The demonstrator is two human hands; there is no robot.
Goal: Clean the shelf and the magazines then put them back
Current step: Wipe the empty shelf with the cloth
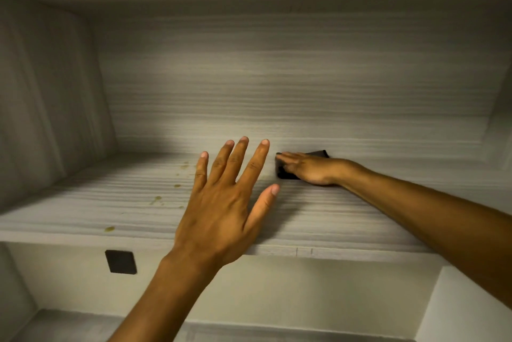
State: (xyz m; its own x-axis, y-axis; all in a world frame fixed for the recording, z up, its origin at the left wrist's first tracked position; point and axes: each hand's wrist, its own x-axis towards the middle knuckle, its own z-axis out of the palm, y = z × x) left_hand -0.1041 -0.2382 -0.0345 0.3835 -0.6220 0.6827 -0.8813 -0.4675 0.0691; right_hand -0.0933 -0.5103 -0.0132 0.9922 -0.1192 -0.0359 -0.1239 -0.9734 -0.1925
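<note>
Shelf (318, 219) fills most of my view: a pale board with grey wood grain running side to side, set into a niche whose back wall (277, 78) and left side wall (50, 92) carry the same grain. Below the board's front edge is a plain lighter wall with a small dark square plate (121, 261) on it, towards the left.

My left arm comes up from the bottom of the view, and my left hand (221, 203) is held over the middle of the shelf, palm down, fingers straight and fanned apart, thumb out to the right. It has hold of nothing. I cannot tell whether the palm touches the board or floats just above it.

My right arm reaches in from the right edge, deep towards the back. My right hand (307, 167) lies flat, fingers stretched together and pointing left, pressing down on a dark cloth (321, 154) that sits on the shelf right against the back wall. The cloth shows at the fingertips, under the palm and behind the knuckles.

On the left half of the shelf are several small yellowish stains (155, 200): one near the front edge, others scattered farther back towards my left hand's little finger. They lie well apart from the cloth.

I see none of the magazines in this view.
</note>
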